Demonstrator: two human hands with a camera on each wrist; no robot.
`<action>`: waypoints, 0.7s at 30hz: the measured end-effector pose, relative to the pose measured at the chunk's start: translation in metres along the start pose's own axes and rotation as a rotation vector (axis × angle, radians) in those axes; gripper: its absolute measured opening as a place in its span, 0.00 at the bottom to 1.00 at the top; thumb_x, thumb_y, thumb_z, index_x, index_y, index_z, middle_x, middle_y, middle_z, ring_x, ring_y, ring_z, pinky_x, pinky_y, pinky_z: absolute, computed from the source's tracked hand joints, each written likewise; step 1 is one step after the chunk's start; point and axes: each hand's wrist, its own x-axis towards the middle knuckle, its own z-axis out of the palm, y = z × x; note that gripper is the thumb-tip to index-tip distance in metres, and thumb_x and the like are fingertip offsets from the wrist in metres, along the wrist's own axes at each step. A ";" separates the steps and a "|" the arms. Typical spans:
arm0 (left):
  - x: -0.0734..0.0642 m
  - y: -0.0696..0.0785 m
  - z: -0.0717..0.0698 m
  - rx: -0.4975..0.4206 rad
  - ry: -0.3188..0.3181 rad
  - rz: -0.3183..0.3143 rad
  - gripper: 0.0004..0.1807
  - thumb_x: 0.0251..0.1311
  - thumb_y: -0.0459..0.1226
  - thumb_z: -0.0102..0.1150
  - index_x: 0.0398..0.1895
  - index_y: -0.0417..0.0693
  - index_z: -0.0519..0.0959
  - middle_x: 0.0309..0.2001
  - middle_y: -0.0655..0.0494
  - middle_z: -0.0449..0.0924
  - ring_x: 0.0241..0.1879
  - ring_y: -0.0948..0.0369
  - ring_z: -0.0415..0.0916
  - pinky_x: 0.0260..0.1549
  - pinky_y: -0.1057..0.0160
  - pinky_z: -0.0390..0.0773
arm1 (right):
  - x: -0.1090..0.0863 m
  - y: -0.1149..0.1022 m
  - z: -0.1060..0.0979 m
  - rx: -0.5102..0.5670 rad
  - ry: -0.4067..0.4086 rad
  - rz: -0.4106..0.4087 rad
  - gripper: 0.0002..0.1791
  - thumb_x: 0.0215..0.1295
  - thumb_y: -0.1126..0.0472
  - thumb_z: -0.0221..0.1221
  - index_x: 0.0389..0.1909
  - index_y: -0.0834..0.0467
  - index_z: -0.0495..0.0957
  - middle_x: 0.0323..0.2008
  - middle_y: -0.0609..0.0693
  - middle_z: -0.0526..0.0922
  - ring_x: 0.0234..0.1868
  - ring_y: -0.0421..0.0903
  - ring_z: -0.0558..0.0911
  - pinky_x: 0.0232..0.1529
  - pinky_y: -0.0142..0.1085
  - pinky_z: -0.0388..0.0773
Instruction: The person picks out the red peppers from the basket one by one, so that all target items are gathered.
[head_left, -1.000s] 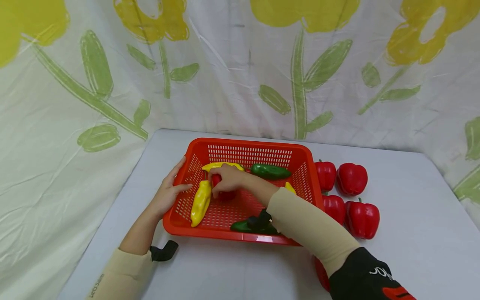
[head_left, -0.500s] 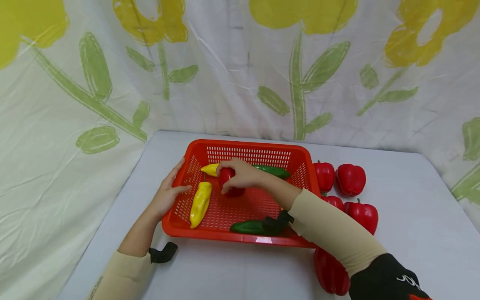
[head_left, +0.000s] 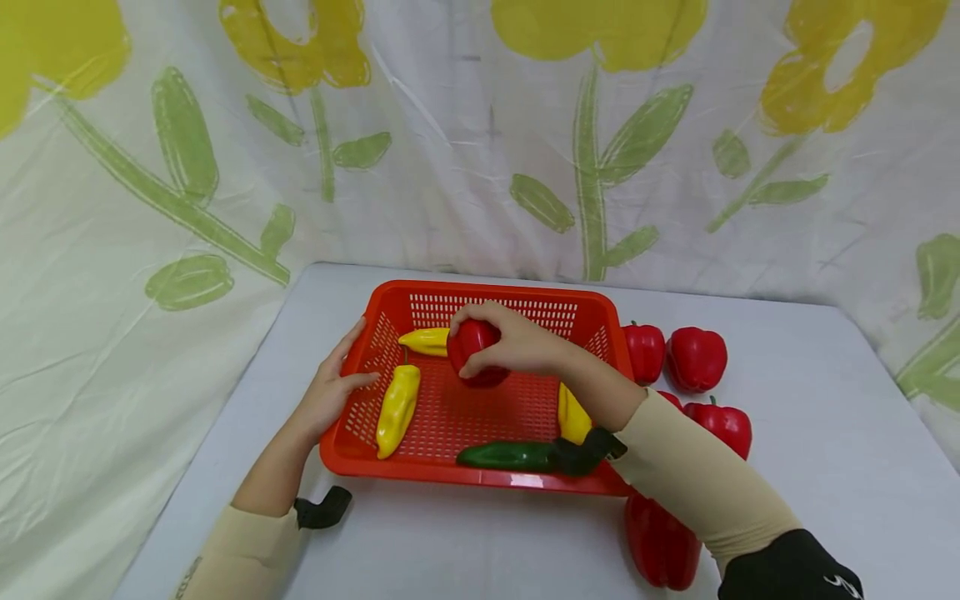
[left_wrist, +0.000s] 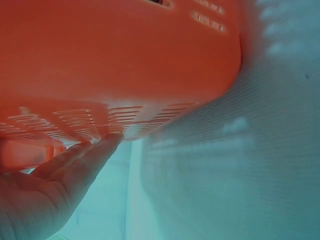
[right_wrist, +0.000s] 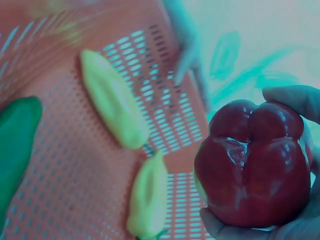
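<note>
My right hand grips a red bell pepper above the red plastic basket. In the right wrist view, fingers and thumb span the bell pepper, its lobed end facing the camera. My left hand holds the basket's left side, thumb over the rim; straight fingers lie along the outer wall in the left wrist view. Inside the basket lie a yellow pepper at left, another yellow pepper behind it, and a third yellow pepper at right, partly covered. A long green pepper lies along the front.
Several red bell peppers stand on the white table right of the basket, some partly hidden by my right arm. One red bell pepper lies near the front right corner. Behind the table hangs a flower-painted curtain.
My right hand has lifted the red bell pepper from the basket's left part and carried it rightward. It now hides the back green pepper. The left hand stays on the basket's side.
</note>
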 end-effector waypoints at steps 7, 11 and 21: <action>0.000 -0.001 0.000 -0.001 -0.003 0.010 0.41 0.64 0.29 0.43 0.74 0.67 0.40 0.73 0.49 0.47 0.63 0.44 0.61 0.49 0.52 0.77 | -0.014 -0.006 -0.010 0.024 0.012 -0.030 0.23 0.49 0.60 0.67 0.47 0.48 0.72 0.55 0.50 0.69 0.54 0.54 0.69 0.41 0.40 0.81; 0.000 -0.002 0.000 0.004 0.002 0.014 0.41 0.64 0.29 0.43 0.74 0.67 0.40 0.73 0.49 0.47 0.63 0.44 0.62 0.49 0.52 0.77 | -0.024 -0.006 -0.015 0.048 0.017 -0.024 0.25 0.49 0.61 0.67 0.49 0.47 0.71 0.55 0.49 0.68 0.55 0.54 0.69 0.41 0.40 0.82; 0.000 0.000 0.000 0.001 0.002 0.014 0.41 0.63 0.29 0.43 0.74 0.66 0.40 0.74 0.49 0.46 0.63 0.43 0.61 0.50 0.50 0.77 | -0.044 0.004 -0.022 0.102 0.045 -0.083 0.25 0.48 0.63 0.67 0.49 0.50 0.71 0.55 0.51 0.69 0.56 0.55 0.68 0.42 0.41 0.82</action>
